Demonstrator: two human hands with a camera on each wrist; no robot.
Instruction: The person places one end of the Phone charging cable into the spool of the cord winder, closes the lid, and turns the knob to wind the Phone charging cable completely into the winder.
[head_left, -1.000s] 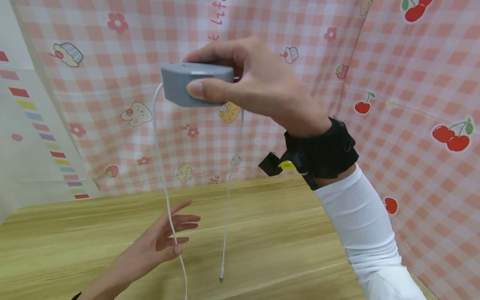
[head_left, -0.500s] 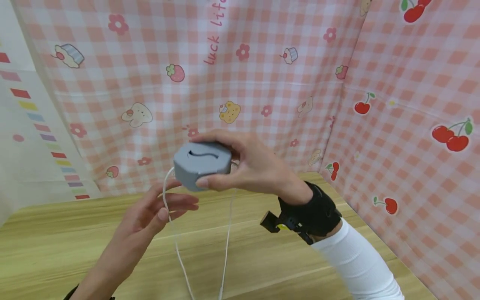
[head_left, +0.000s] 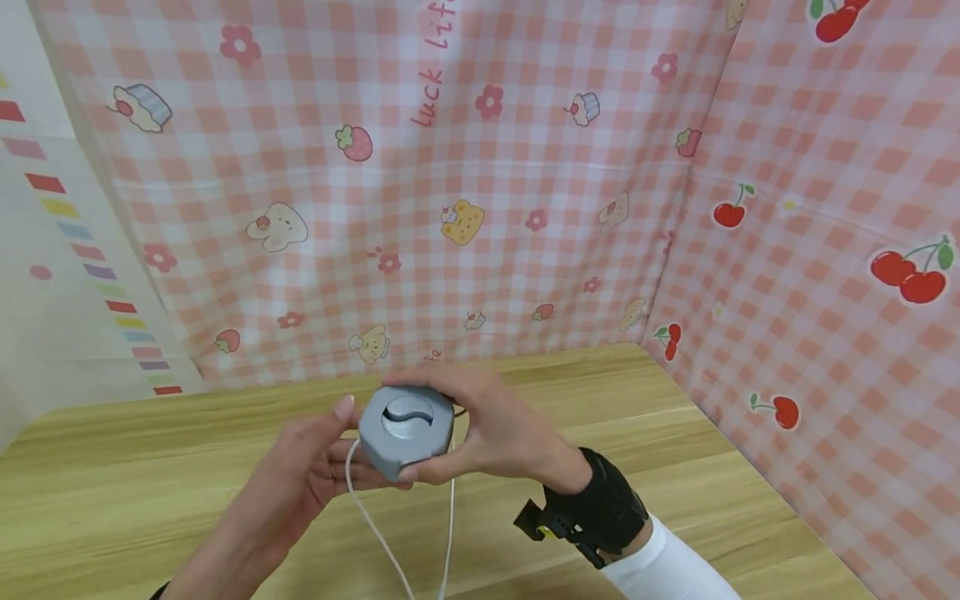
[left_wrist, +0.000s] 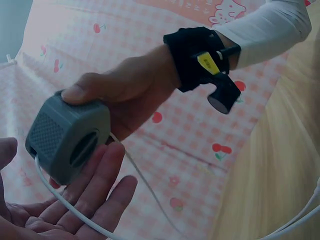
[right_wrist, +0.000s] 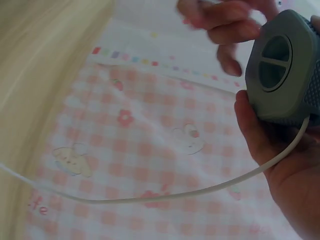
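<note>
A grey hexagonal cable winder (head_left: 387, 450) is held above the table, a round, S-grooved dial on its upper face. My right hand (head_left: 506, 429) grips its sides between thumb and fingers. White cable (head_left: 381, 537) leaves it on two sides and hangs down. My left hand (head_left: 288, 471) is at the winder's left and underside, palm up; in the left wrist view its extended fingers (left_wrist: 102, 185) lie close below the winder, and contact is hard to tell. The right wrist view shows the other face, with a round recess (right_wrist: 275, 62) crossed by a bar.
A wood-grain table (head_left: 600, 433) lies below both hands. Pink checked cloth (head_left: 525, 167) hangs behind it and along the right side. At the left is a white sheet with coloured blocks (head_left: 82, 250). Black straps with small cameras (head_left: 596, 504) are on the wrists.
My right hand has lowered the winder from high up to just above the table, tilting its dial face into view. My left hand has come up beside and under it.
</note>
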